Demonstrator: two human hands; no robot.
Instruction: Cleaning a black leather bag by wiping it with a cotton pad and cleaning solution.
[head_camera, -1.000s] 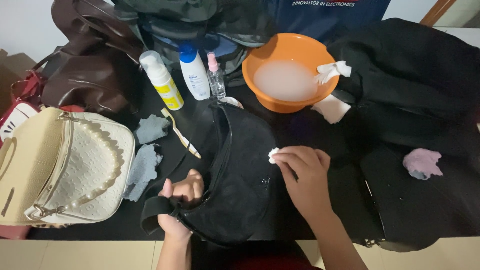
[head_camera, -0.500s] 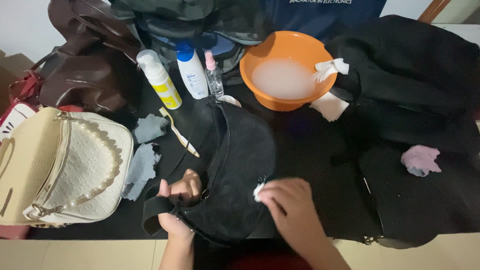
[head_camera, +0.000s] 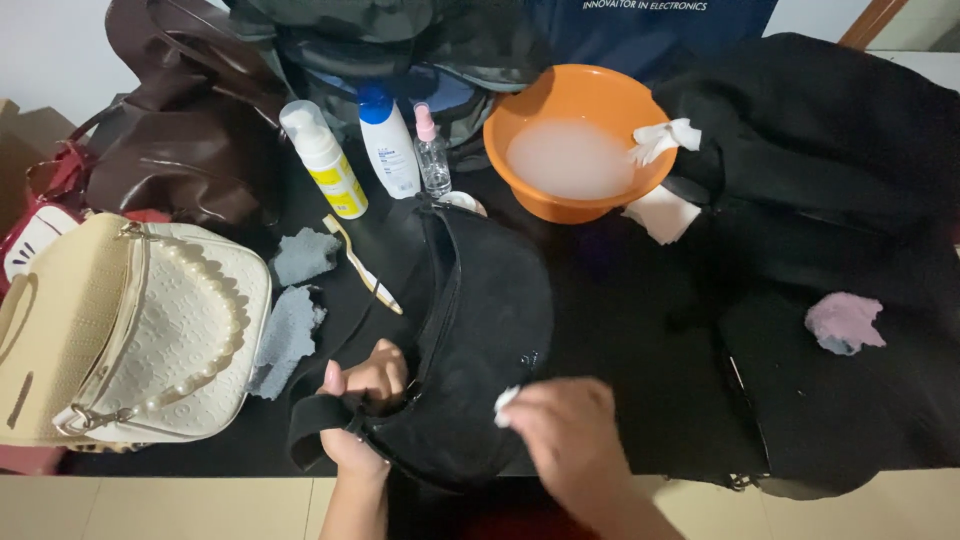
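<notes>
Gripping the strap end of the black fabric shoulder bag (head_camera: 480, 350) at lower centre, the left hand (head_camera: 365, 395) anchors it while the right hand (head_camera: 570, 440) pinches a small white wipe (head_camera: 505, 402) (blurred), and a hard swipe could knock over the 3 bottles (head_camera: 390, 150) or the orange plastic bowl of cloudy liquid (head_camera: 575, 150) above.
</notes>
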